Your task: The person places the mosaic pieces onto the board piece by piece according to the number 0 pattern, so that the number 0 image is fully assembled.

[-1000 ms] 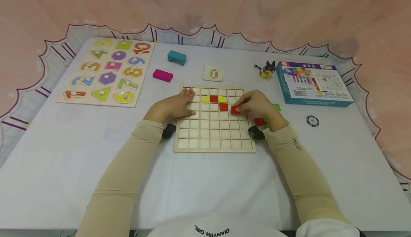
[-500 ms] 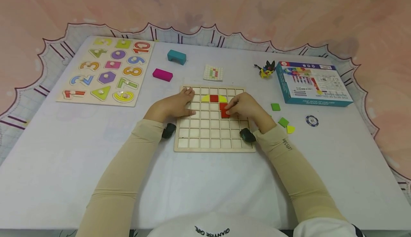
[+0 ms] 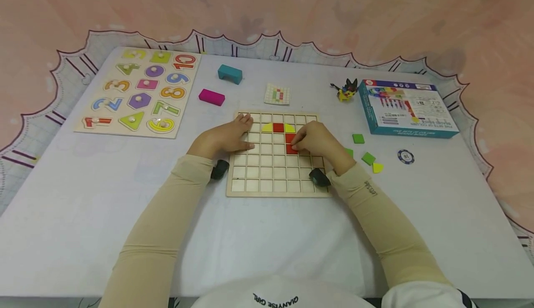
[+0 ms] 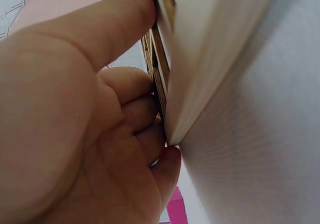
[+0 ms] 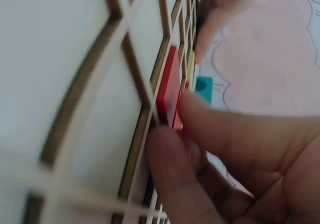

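Note:
A wooden grid board [image 3: 252, 185] lies in front of me in the head view. My left hand [image 3: 225, 137] rests on its left edge, fingers spread and thumb on the grid. My right hand [image 3: 319, 142] pinches a red square tile [image 3: 290, 150] at a cell right of the middle. In the right wrist view this red tile [image 5: 169, 83] sits tilted, partly proud of the grid, thumb and finger at its near end. Directly above it lies another red tile [image 3: 289, 138]. The row beyond holds a third red tile [image 3: 277, 128] between two yellow pieces [image 3: 267, 128].
Several green tiles [image 3: 368, 158] and a yellow piece [image 3: 377, 168] lie right of the board, near a poker chip [image 3: 406, 156]. Behind stand a pattern card [image 3: 277, 95], a small figurine [image 3: 346, 90], a box [image 3: 413, 132], teal [image 3: 230, 74] and magenta blocks [image 3: 211, 97]. A number puzzle [image 3: 162, 134] lies left.
My right hand has moved left with the red tile, from the board's right side to the cell below another red tile, then almost stopped there. My left hand has stayed put.

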Demonstrator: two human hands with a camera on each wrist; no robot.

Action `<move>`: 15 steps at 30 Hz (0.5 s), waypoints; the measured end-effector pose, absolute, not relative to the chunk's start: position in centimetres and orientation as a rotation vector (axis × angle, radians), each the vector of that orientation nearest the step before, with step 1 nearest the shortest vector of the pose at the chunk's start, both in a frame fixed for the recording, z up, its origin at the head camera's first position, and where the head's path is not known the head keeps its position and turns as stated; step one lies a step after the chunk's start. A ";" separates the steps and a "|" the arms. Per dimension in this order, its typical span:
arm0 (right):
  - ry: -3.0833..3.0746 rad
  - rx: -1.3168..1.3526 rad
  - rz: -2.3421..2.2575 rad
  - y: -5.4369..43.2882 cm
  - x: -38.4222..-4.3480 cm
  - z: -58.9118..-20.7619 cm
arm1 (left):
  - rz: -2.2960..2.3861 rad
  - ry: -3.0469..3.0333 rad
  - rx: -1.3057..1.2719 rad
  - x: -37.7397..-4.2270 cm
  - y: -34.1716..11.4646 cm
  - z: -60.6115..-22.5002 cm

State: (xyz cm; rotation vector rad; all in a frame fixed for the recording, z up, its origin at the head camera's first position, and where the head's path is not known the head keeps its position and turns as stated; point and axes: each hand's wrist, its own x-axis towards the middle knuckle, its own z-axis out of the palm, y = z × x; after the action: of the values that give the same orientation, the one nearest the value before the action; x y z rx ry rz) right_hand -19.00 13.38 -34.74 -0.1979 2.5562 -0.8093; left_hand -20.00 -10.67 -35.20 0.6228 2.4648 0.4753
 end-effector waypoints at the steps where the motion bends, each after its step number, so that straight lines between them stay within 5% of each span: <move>1: 2.550 -0.202 -0.807 13.5 -19.0 -34.6 | 0.480 2.464 0.621 -20.0 -10.7 -35.2; 15: 2.533 -0.185 -0.768 18.0 -19.0 -32.9 | 0.462 2.475 0.630 -20.2 -10.7 -35.4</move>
State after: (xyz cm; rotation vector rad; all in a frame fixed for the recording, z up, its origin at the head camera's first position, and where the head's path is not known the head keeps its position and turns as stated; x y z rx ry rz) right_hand -18.99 18.04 -32.90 -0.1847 2.5325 -0.7676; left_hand -20.15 -10.68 -35.39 0.6297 2.4748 0.4619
